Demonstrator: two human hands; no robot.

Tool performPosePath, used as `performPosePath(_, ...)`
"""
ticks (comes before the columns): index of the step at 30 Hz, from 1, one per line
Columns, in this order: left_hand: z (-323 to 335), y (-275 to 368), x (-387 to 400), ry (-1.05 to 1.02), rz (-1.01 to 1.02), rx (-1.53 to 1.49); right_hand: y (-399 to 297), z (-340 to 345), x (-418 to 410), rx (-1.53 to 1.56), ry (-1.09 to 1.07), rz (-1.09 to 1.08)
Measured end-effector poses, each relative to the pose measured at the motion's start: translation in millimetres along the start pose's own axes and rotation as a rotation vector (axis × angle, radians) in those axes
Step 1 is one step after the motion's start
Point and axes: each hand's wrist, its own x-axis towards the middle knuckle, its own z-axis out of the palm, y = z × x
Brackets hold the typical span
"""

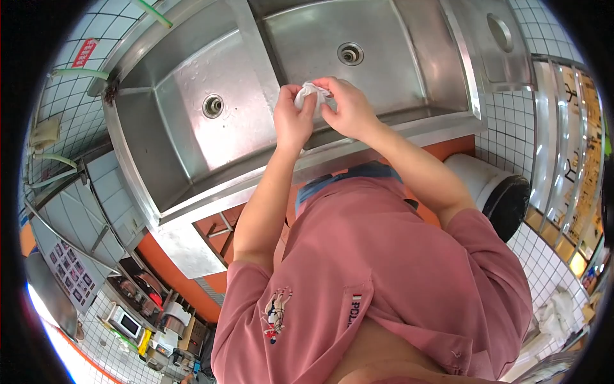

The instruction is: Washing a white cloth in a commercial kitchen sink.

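Observation:
A small crumpled white wad (307, 92), paper tissue or thin cloth, is pinched between my two hands. My left hand (293, 117) grips its left side, with the thumb pressed on the front. From the right, the fingertips of my right hand (351, 109) hold its other edge. Both hands are above the front part of a stainless steel double sink (259, 62), close to the divider between its bowls. Water drops and small specks lie in the left bowl, around its drain (213, 105). Another drain (350, 54) sits in the right bowl.
A green hose (153, 13) hangs over the sink's back left edge. Below the right end stands a white bucket (472, 175) with a dark end. A steel panel with a round hole (500, 32) adjoins the sink. Shelves with appliances (127, 321) are at lower left.

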Motion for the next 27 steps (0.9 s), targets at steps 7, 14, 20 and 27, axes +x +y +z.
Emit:
performPosePath(7,31,13,6,-0.045,-0.336,-0.515,7,-7,2,-0.311,0.033,-0.263)
performPosePath(14,35,13,11,-0.315,-0.443,-0.541,62,-17,6,-0.452,-0.067,-0.331)
performPosePath(20,51,6,3,0.053,-0.366,-0.565,53,-20,20,-0.376,-0.086,-0.257)
performPosePath(27,48,-4,0,0.208,-0.155,-0.505,76,-44,36,0.14,0.11,0.367)
